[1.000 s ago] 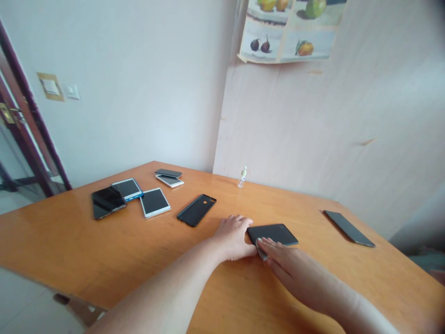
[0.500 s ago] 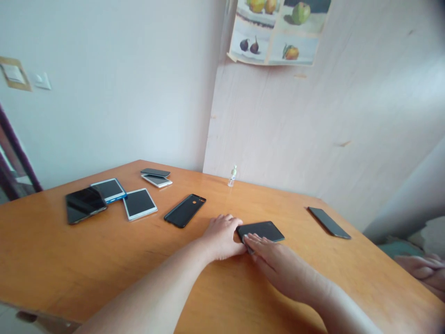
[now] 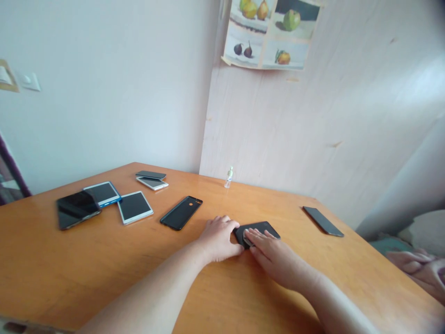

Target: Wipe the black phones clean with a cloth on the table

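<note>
Fingers and thumb of the left hand (image 3: 219, 240) are opened in a curve around the left end of a dark phone (image 3: 264, 227), and its far and near edges are touched by them, so that it is held between them; fingers of the right hand (image 3: 278, 260) are laid almost flat and close together, and by them a small pale piece (image 3: 246, 239) is held down upon the upper face of the phone; of what material this piece is made cannot be told, because it is mostly covered; the phone itself is laid flat on the wooden table (image 3: 121, 278).

From left to right, other things are seen on the same table; first comes a large black tablet (image 3: 77, 209), by which a corner of a blue-edged tablet (image 3: 102, 193) is covered; just beside it, a white-framed tablet (image 3: 135, 207) is placed; farther back, a thin black phone (image 3: 150, 175) is laid partly over a white phone (image 3: 153, 184); next, a black case (image 3: 181, 213) is found with its hollow side upward; behind, a small clear bottle (image 3: 228, 178) is stood upright near the wall; above, fruit paintings (image 3: 269, 35) are hung; at the right, well apart from both hands, a dark flat device (image 3: 322, 221) is placed near the table edge.
</note>
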`<act>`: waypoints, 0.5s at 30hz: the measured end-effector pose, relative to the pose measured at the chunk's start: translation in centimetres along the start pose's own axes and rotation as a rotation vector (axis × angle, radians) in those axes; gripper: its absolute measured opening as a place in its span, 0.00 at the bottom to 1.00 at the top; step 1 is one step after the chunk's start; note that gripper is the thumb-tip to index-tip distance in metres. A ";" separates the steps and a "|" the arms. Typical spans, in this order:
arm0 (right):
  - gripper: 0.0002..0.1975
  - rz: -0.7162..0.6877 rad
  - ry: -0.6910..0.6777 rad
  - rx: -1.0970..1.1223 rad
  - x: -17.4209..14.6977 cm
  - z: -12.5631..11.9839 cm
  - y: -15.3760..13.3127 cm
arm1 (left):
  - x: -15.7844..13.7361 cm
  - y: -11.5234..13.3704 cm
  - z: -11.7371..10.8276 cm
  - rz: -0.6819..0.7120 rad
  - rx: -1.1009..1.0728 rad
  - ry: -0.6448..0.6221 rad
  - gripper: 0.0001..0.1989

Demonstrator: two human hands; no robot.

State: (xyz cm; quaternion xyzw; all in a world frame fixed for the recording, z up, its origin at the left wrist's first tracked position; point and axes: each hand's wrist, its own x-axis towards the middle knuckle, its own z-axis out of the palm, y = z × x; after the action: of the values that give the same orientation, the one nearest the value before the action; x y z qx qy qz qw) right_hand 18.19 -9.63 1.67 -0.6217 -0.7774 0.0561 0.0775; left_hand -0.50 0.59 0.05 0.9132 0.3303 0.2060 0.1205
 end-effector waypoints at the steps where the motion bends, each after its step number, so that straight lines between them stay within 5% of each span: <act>1: 0.25 -0.030 -0.012 0.020 0.0 0.0 -0.2 | 0.0 0.1 -0.1 -0.001 0.000 -0.002 0.23; 3: 0.25 -0.011 -0.015 0.025 0.3 0.2 0.3 | 0.0 0.2 -0.2 -0.001 -0.001 -0.008 0.23; 9: 0.24 0.366 0.056 -0.082 1.4 0.8 4.0 | 0.1 0.1 0.0 -0.009 -0.009 -0.012 0.28; 11: 0.24 0.343 0.042 -0.068 1.6 1.1 3.4 | 0.1 0.0 0.2 -0.019 -0.018 0.002 0.30; 15: 0.25 0.077 -0.004 -0.001 1.9 1.5 0.4 | 0.1 0.0 0.5 -0.036 -0.042 0.028 0.32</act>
State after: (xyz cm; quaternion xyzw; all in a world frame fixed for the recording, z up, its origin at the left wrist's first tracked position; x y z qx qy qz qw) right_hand 17.87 -7.65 0.20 -0.6511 -0.7531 0.0598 0.0731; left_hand -0.19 0.59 -0.30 0.9013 0.3441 0.2236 0.1386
